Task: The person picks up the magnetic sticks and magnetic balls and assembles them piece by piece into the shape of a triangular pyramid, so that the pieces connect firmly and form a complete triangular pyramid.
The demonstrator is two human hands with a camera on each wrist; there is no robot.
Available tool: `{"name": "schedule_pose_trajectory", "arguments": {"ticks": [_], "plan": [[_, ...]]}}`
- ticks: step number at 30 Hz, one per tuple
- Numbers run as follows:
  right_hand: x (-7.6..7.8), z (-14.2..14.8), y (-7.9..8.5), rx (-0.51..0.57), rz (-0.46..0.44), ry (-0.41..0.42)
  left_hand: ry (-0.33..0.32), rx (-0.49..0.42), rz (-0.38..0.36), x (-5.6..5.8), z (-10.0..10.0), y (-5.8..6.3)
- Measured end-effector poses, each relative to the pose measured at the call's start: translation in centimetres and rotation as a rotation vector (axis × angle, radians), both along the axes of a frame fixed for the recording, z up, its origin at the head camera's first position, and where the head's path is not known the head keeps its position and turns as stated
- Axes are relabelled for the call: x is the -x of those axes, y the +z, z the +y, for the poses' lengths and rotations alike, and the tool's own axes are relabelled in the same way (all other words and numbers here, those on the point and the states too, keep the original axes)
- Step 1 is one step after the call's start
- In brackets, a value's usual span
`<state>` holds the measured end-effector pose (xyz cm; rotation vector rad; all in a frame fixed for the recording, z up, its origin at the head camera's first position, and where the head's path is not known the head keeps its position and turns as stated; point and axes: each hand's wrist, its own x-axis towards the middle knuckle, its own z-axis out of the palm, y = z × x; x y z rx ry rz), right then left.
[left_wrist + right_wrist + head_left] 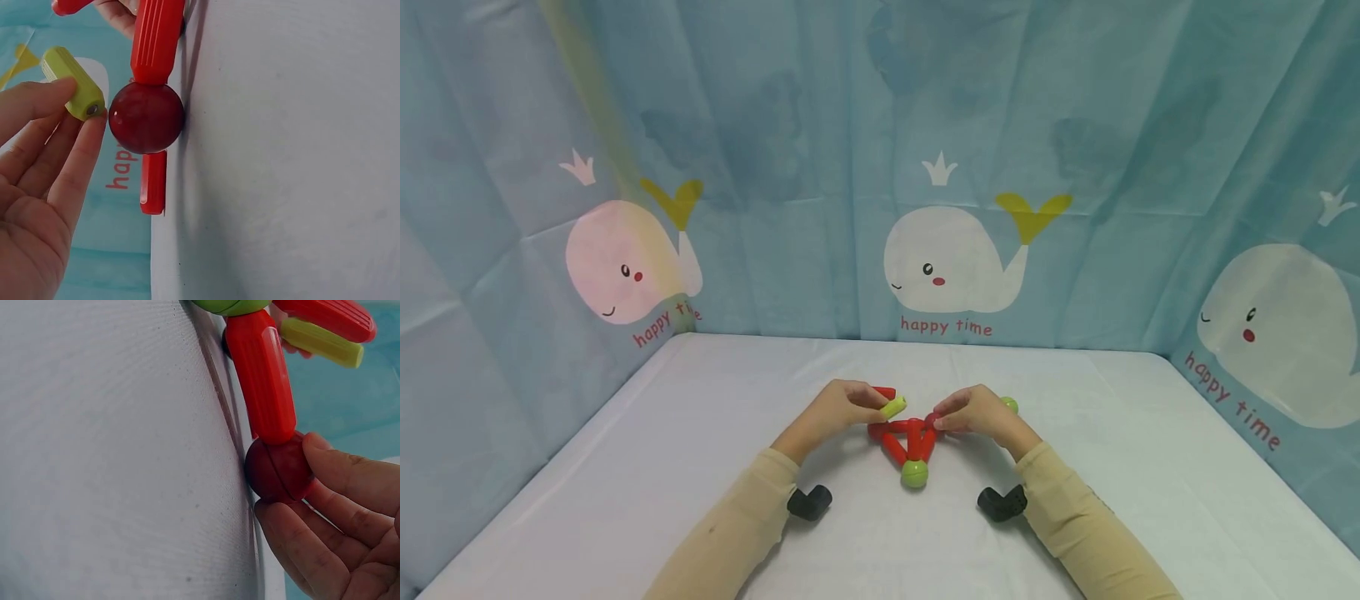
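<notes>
My left hand [850, 403] pinches a short yellow-green rod [75, 84] between thumb and fingers, and a small metal dot shows in the rod's end. Close beside it in the left wrist view is a dark red ball [147, 119] with red rods joined to it. My right hand [976, 410] holds another dark red ball [278, 467] between thumb and fingertips. From that ball a red rod [262, 381] runs to a green ball [914, 474], at the near corner of the triangle of red rods on the table. One more red rod [913, 439] slants up from this corner.
Behind my left hand a red rod end [886, 392] shows. Another green ball [1010, 404] is partly hidden behind my right hand. A white cloth covers the table [662, 467]; a blue whale-print curtain [820, 250] hangs at its back. Black devices [810, 503] sit at both wrists.
</notes>
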<state>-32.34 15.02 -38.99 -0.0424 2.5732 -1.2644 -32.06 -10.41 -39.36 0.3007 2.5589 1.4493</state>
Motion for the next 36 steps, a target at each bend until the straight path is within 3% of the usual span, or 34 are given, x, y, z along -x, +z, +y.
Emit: {"name": "schedule_pose_trajectory", "arguments": {"ticks": [15, 36], "plan": [[-0.1, 0.0, -0.08, 0.015, 0.009, -0.006, -0.041, 0.055, 0.046, 0.01, 0.28, -0.21], [-0.15, -0.11, -0.1, 0.028, -0.004, 0.033, -0.208, 0.081, 0.027, -0.31, -0.1, 0.02]]}}
